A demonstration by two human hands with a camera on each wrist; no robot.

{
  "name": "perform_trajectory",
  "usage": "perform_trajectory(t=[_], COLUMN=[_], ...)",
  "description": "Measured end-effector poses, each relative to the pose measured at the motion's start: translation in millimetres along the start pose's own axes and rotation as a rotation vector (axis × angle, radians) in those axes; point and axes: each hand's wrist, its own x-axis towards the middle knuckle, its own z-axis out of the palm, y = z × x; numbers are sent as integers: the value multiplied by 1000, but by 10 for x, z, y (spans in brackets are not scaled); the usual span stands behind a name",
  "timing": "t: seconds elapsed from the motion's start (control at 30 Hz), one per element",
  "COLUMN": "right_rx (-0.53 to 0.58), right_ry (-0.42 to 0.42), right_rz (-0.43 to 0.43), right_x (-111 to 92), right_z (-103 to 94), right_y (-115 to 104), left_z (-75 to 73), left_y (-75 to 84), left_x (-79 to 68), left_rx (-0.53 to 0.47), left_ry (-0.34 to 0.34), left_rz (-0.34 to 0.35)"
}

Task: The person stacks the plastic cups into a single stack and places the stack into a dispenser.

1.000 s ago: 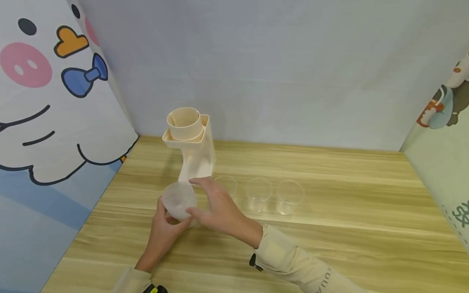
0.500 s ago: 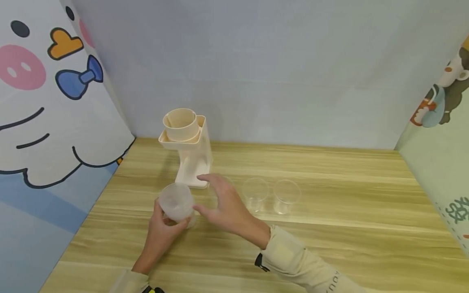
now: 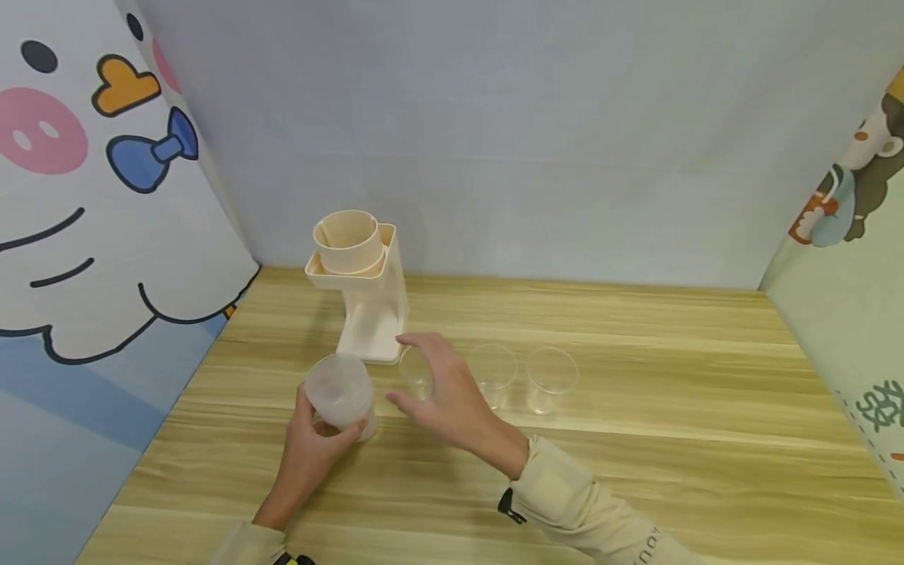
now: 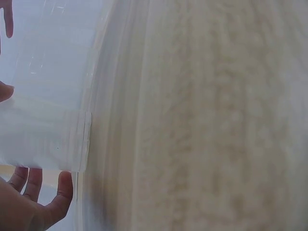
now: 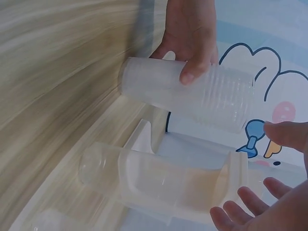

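Observation:
My left hand grips a stack of translucent plastic cups, which stands on the table at the left. In the right wrist view, its thumb lies along the side of the stack, and several nested rims show at one end. To the right, my right hand is held apart from the stack, thumb and fingers spread around empty space. Three clear plastic cups stand in a row: a left cup partly behind the right hand, a middle cup and a right cup.
Behind the stack stands a cream cup dispenser-like stand with a round tube on top. A grey backdrop closes off the back of the wooden table. Printed cartoon panels rise at the left and right sides.
My right hand has come away from the stack's rim and moved to the right, toward the row of cups. The left hand keeps its hold on the stack. The view has shifted slightly.

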Motion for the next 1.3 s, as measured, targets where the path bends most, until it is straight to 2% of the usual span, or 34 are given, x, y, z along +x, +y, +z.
perform_trajectory(t=[0.23,0.67,0.9,1.3], right_rx=[-12,-35,-7,0], right_ry=[46,75,46,43], right_rz=[-1,102,192,274], right_x=[-7,-60,-87,-99], right_z=[21,81,140,247], right_y=[75,162,199,248], left_z=[-6,3,-1,-8], left_y=[11,30,10,7], left_x=[-3,7,5,10], left_rx=[-6,-15,-9,-6], left_ry=[-14,-13,-5,-14], left_rz=[10,2,2,11])
